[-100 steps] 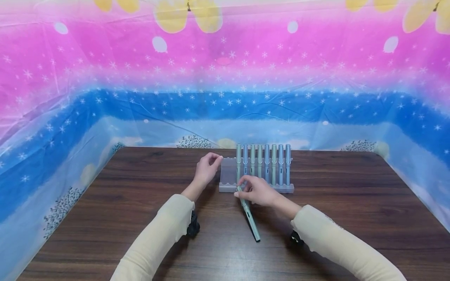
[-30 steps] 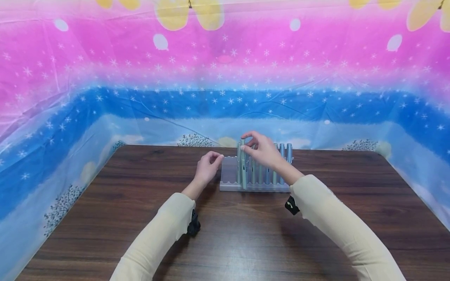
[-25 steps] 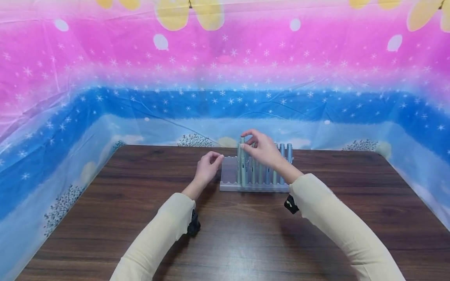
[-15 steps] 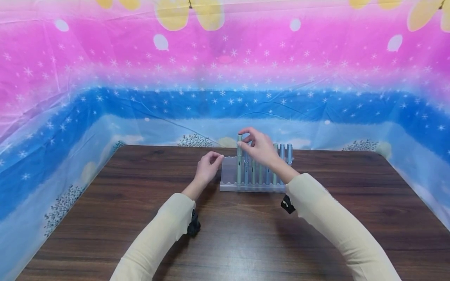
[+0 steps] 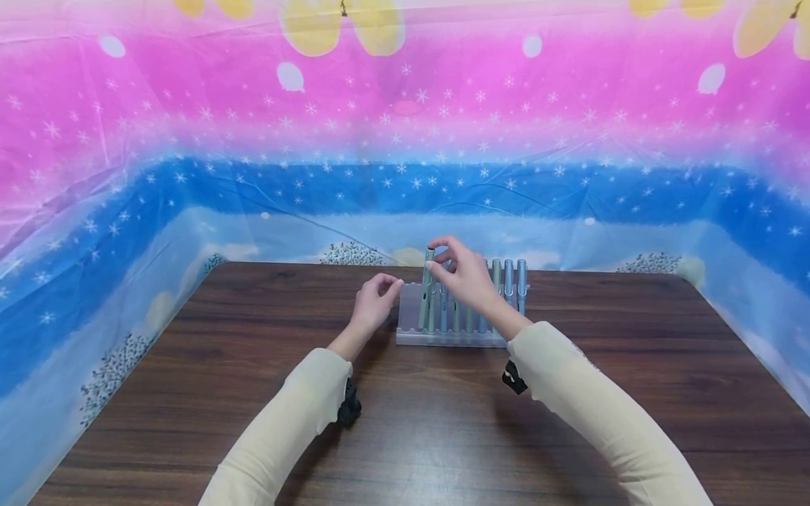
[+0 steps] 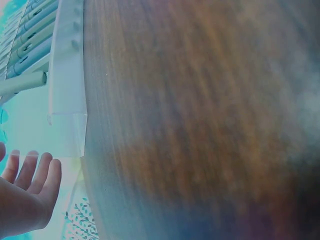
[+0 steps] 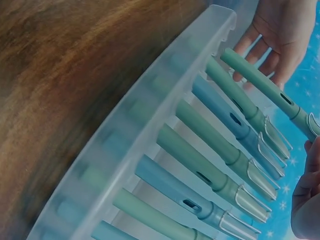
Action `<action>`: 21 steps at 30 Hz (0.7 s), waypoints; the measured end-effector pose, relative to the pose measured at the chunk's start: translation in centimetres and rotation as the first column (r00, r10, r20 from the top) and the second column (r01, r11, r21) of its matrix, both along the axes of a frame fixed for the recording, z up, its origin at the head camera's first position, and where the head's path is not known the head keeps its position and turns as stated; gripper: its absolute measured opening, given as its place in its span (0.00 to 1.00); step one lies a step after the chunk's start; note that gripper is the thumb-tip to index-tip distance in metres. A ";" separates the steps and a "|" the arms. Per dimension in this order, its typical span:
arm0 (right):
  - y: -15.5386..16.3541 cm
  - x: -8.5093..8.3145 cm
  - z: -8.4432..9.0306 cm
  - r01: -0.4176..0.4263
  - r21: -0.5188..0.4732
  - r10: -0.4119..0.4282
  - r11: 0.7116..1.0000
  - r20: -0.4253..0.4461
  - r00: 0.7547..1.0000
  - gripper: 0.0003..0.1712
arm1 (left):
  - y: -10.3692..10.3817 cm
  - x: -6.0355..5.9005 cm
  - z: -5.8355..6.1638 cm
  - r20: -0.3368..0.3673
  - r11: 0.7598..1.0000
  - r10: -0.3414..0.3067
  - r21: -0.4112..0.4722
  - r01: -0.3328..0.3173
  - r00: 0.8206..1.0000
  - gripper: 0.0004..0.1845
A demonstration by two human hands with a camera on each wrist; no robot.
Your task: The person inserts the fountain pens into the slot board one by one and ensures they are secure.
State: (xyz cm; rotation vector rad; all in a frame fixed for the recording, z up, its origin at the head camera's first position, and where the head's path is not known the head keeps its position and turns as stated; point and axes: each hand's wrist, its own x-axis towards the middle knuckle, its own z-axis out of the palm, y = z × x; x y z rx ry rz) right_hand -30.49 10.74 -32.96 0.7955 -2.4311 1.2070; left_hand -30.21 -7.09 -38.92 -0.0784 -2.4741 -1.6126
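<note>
My right hand (image 5: 470, 280) pinches a green capped pen (image 5: 424, 302) near its top between thumb and fingers. The pen leans slightly, its lower end close over the front ledge of a clear pen rack (image 5: 410, 303), just left of the standing row. In the right wrist view, the held pen (image 7: 260, 77) stands apart from the leftmost racked green pen (image 7: 232, 87), its wire clip beside my fingers. My left hand (image 5: 373, 306) pinches the rack's upper left corner with thumb and forefinger; in the left wrist view, its other fingers (image 6: 42, 175) extend beyond the rack's end.
Several green and blue pens (image 5: 509, 275) stand upright in the rack's notches to the right, partly hidden by my right hand. Bare notches lie at the rack's left end. The rack sits on a dark wooden table (image 5: 405, 429), backed by a patterned cloth (image 5: 405, 183).
The right hand has raised the green pen from its slant in front of the rack, stood it up, and carried it left past the row's end. The left hand has stayed put.
</note>
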 end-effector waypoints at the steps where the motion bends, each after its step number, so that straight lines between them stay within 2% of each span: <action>1: -0.1 0.0 -0.1 0.002 0.001 -0.002 1.000 0.000 1.000 0.15 | 0.0 0.0 0.0 0.003 1.000 0.001 0.000 -0.001 1.000 0.12; 8: -0.5 0.1 -0.8 0.007 0.009 -0.007 1.000 0.003 1.000 0.16 | 0.0 -0.1 0.0 -0.003 1.000 0.006 -0.010 -0.007 1.000 0.12; 16: -0.8 0.3 -1.2 0.010 0.016 -0.011 1.000 0.052 0.999 0.16 | 0.0 0.0 0.1 0.001 1.000 0.001 0.000 -0.001 1.000 0.12; 21: -1.0 0.3 -1.4 -0.013 0.015 0.012 1.000 0.063 0.998 0.15 | 0.0 -0.1 0.0 0.001 1.000 0.005 0.000 -0.005 1.000 0.12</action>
